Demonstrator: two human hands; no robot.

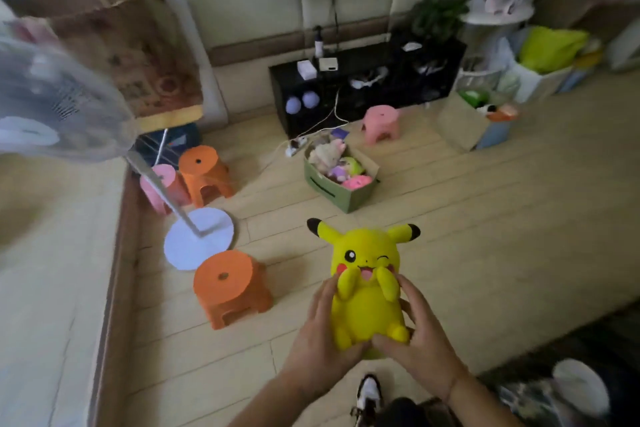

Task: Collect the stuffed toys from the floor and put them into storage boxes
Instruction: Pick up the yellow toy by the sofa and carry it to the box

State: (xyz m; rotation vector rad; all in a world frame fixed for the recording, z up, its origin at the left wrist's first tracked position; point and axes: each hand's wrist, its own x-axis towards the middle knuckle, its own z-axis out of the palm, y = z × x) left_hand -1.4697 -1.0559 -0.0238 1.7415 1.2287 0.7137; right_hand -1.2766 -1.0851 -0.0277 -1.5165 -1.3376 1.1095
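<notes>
A yellow stuffed toy (366, 274) with black-tipped ears is held upright above the floor, its face toward me. My left hand (320, 329) grips its left side and my right hand (417, 336) grips its right side and bottom. Farther ahead on the floor stands a green storage box (332, 192) holding several stuffed toys (341, 163). A second box (460, 125) with toys in it stands at the back right.
Two orange stools (228, 288) (204, 173) and two pink stools (162, 187) (381, 121) stand on the wooden floor. A standing fan's white base (199, 241) is at left. A black shelf unit (363, 87) lines the far wall, with a power strip's cable (294, 149) before it. My shoe (370, 392) shows below.
</notes>
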